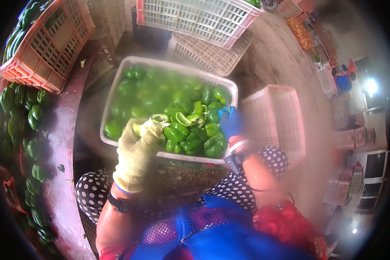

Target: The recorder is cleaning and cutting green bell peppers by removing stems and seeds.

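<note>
A white plastic tub (pixel 105 112) holds many green bell peppers (pixel 176 131), some of them cut into halves or pieces. Above its near left edge is my left hand (pixel 139 133) in a cream knitted glove, closed on pale pepper scraps (pixel 148 126), probably a core with seeds. My right hand (pixel 230 122), in a blue glove, is at the tub's right rim, gripping a knife (pixel 227 100) whose thin blade points away from me. Haze blurs the peppers at the tub's far left. A cut pepper piece (pixel 183 119) lies between my hands.
A slatted crate (pixel 52 42) of green peppers stands at upper left, above more whole peppers (pixel 35 117) beside a pinkish ledge (pixel 63 143). White and pink crates (pixel 195 19) are stacked beyond the tub. A pale pink crate (pixel 273 120) lies to the right. Another person (pixel 343 81) is far off at right.
</note>
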The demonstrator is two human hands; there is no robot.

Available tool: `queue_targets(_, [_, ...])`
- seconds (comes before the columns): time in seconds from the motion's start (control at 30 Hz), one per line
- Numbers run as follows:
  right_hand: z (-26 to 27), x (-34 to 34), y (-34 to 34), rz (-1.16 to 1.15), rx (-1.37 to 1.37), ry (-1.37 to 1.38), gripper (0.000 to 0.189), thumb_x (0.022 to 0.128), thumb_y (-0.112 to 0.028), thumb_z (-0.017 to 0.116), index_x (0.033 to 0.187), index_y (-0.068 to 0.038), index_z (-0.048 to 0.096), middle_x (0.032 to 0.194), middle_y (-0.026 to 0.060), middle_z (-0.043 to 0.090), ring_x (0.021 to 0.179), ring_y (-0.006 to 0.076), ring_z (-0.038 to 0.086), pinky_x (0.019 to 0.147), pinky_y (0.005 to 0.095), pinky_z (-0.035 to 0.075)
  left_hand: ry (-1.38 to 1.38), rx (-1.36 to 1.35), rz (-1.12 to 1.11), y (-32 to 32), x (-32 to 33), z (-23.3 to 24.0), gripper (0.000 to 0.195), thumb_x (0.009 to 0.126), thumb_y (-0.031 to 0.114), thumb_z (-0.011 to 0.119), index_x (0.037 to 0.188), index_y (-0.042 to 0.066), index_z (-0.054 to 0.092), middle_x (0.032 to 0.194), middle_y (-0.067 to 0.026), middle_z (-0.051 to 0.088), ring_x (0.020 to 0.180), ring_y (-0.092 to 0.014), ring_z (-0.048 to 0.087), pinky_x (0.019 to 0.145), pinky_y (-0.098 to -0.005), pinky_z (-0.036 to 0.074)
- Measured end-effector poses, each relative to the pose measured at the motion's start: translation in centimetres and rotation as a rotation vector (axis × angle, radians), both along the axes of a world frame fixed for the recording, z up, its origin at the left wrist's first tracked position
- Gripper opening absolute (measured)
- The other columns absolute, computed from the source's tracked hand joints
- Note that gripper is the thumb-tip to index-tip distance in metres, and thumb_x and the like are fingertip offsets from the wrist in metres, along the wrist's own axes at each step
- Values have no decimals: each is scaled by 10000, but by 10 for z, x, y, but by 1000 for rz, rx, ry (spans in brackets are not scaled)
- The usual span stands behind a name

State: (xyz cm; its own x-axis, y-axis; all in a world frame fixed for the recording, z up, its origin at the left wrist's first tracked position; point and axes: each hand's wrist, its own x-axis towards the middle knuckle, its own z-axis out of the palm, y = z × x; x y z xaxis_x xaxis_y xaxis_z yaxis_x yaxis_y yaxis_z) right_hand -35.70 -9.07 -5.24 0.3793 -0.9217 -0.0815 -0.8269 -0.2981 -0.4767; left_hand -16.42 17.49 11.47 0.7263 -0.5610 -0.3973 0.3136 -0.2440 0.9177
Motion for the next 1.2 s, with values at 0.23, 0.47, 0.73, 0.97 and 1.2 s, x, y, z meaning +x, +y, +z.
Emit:
queue_targets(0.23, [-10,43,14,91,-251,355,243,979,-285,580,1135,-104,624,1084,181,670,935,394,712,792,492,584,-282,203,-213,14,1,-27,226,924,228,718,1100,93,672,955,-40,684,787,-194,672,724,-318,550])
queue_targets(0.47, [-42,61,-9,251,-403,453,244,969,-175,542,1169,-83,649,1174,141,677,1040,338,694,846,463,575,363,-514,-89,34,18,-18,434,949,307,720,1263,24,623,999,-66,697,758,-139,633,720,-281,519])
queue_targets(0.73, [-119,14,-114,557,-560,246,224,978,-197,549,1169,-84,582,1034,176,670,924,343,656,777,458,514,95,-128,185,214,21,90,269,966,328,717,1065,80,681,872,-26,688,717,-119,623,652,-284,485])
queue_targets(0.97, [-50,35,-117,-86,1007,-750,114,902,-233,598,955,-141,553,820,42,582,708,157,568,561,270,442,-425,1226,-5,341,20,71,518,813,484,693,1088,47,744,1017,-234,733,991,-424,706,892,-483,558])
queue_targets(1.2, [33,86,-1,-25,1626,-1149,357,1041,-346,598,1313,-121,648,963,49,676,658,124,579,608,262,522,-440,1052,635,299,163,-11,756,856,548,741,1400,66,533,1342,-283,598,1285,-394,579,1040,-479,481])
